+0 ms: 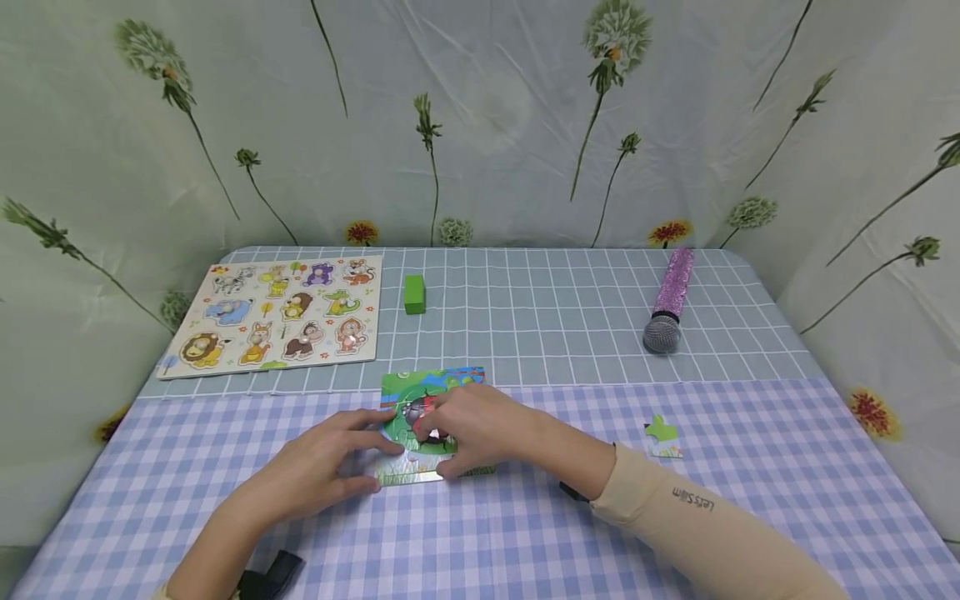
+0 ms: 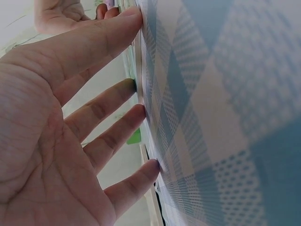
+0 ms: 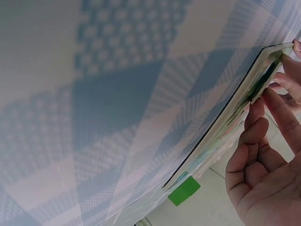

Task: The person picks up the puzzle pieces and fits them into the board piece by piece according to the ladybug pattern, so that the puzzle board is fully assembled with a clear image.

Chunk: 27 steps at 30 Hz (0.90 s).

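A ladybug jigsaw puzzle (image 1: 408, 385) lies flat on the checked cloth in the head view. My left hand (image 1: 330, 457) touches its left edge with spread, fairly straight fingers; the left wrist view shows the same hand (image 2: 51, 127) from the palm side. Over the puzzle's right part, my right hand (image 1: 480, 425) bends its index finger and thumb onto what looks like a puzzle piece, partly hidden. From the right wrist view, that hand (image 3: 263, 174) has its other fingers curled. A loose green puzzle piece (image 1: 663, 435) lies to the right.
An animal peg board (image 1: 273, 315) stands at the back left, with a green block (image 1: 414, 295) beside it. At the back right lies a microphone (image 1: 670, 304) with a glittery pink handle. A flowered curtain (image 1: 495, 108) hangs behind the table.
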Each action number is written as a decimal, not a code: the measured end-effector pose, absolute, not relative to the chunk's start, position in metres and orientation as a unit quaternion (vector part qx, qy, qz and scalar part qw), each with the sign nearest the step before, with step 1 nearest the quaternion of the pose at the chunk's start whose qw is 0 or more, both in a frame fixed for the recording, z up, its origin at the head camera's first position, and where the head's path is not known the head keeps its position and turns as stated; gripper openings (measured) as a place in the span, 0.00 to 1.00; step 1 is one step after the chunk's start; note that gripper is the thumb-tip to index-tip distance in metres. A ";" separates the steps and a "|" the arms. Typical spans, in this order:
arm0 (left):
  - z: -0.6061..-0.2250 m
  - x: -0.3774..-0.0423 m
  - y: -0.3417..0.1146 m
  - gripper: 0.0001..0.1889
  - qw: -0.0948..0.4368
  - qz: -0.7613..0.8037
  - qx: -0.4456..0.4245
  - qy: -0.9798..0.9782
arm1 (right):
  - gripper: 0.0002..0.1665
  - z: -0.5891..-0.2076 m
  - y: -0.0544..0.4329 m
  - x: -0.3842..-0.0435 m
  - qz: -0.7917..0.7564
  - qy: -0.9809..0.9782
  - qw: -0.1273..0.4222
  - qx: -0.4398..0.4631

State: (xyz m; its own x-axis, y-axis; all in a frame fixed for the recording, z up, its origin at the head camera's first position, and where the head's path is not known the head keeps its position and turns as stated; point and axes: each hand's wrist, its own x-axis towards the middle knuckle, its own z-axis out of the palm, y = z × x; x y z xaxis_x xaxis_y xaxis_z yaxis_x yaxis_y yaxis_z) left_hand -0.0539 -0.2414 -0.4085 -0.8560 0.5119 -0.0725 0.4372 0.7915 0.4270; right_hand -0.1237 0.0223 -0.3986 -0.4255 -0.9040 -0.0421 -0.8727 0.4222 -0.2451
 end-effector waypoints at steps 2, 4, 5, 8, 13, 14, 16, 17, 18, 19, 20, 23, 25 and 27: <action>-0.408 -0.054 -0.242 0.21 0.091 0.202 0.252 0.942 | 0.18 -0.399 0.023 -0.124 -0.092 0.840 0.082 -0.528; -0.408 -0.054 -0.242 0.21 0.089 0.203 0.253 0.942 | 0.18 -0.398 0.023 -0.124 -0.091 0.842 0.079 -0.526; -0.408 -0.054 -0.242 0.21 0.089 0.203 0.254 0.941 | 0.17 -0.398 0.023 -0.124 -0.092 0.842 0.078 -0.526; -0.409 -0.054 -0.242 0.21 0.088 0.203 0.255 0.941 | 0.15 -0.399 0.023 -0.124 -0.094 0.842 0.075 -0.527; -0.410 -0.054 -0.242 0.21 0.090 0.202 0.254 0.942 | 0.14 -0.399 0.024 -0.124 -0.092 0.841 0.073 -0.528; -0.410 -0.054 -0.242 0.21 0.090 0.202 0.254 0.942 | 0.14 -0.399 0.023 -0.124 -0.091 0.841 0.075 -0.527; -0.410 -0.054 -0.242 0.22 0.090 0.201 0.253 0.942 | 0.15 -0.399 0.023 -0.124 -0.090 0.843 0.079 -0.525; -0.410 -0.054 -0.242 0.22 0.089 0.201 0.253 0.942 | 0.15 -0.399 0.023 -0.124 -0.090 0.843 0.081 -0.524; -0.410 -0.054 -0.242 0.22 0.089 0.201 0.254 0.942 | 0.15 -0.398 0.023 -0.124 -0.090 0.844 0.083 -0.522; -0.410 -0.054 -0.242 0.22 0.089 0.201 0.254 0.942 | 0.15 -0.398 0.023 -0.124 -0.090 0.844 0.085 -0.521; -0.410 -0.054 -0.242 0.22 0.088 0.201 0.254 0.942 | 0.15 -0.398 0.023 -0.124 -0.090 0.845 0.087 -0.521; -0.410 -0.054 -0.242 0.22 0.089 0.201 0.255 0.942 | 0.15 -0.397 0.023 -0.123 -0.090 0.846 0.091 -0.517; -0.410 -0.054 -0.241 0.22 0.090 0.201 0.254 0.942 | 0.15 -0.397 0.022 -0.123 -0.092 0.847 0.096 -0.515; -0.409 -0.054 -0.241 0.22 0.092 0.201 0.253 0.942 | 0.15 -0.396 0.022 -0.123 -0.093 0.848 0.101 -0.512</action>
